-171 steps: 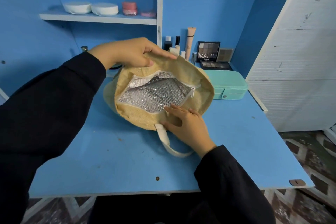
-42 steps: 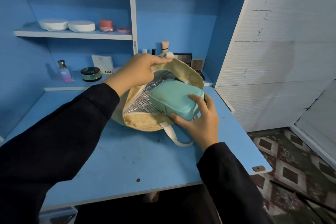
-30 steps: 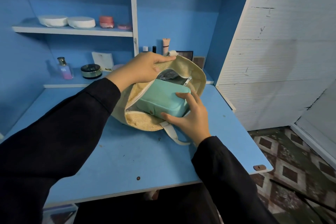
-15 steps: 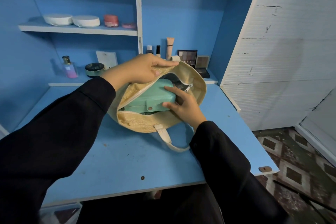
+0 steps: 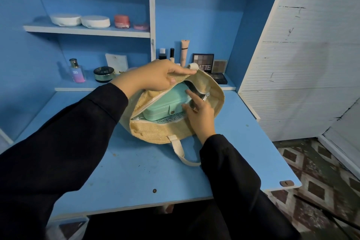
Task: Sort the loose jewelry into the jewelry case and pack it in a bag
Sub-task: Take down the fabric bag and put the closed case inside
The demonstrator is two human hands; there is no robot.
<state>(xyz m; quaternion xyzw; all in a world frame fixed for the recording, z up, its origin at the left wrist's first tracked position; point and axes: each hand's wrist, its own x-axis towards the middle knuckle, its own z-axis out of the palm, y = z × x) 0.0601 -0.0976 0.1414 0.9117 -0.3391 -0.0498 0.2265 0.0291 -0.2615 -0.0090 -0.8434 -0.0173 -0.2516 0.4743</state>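
— Where is the jewelry case (image 5: 165, 103) lying?
— It is sitting inside the woven bag (image 5: 155, 132) on the table (image 5: 136, 171).
— The hands?
— The right hand (image 5: 200, 119) is touching its right end with straight fingers; the left hand (image 5: 150, 78) is pinching the bag's upper rim.

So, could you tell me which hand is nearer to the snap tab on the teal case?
Right. The right hand rests on the case just beside the snap tab; the left hand holds the bag rim above it.
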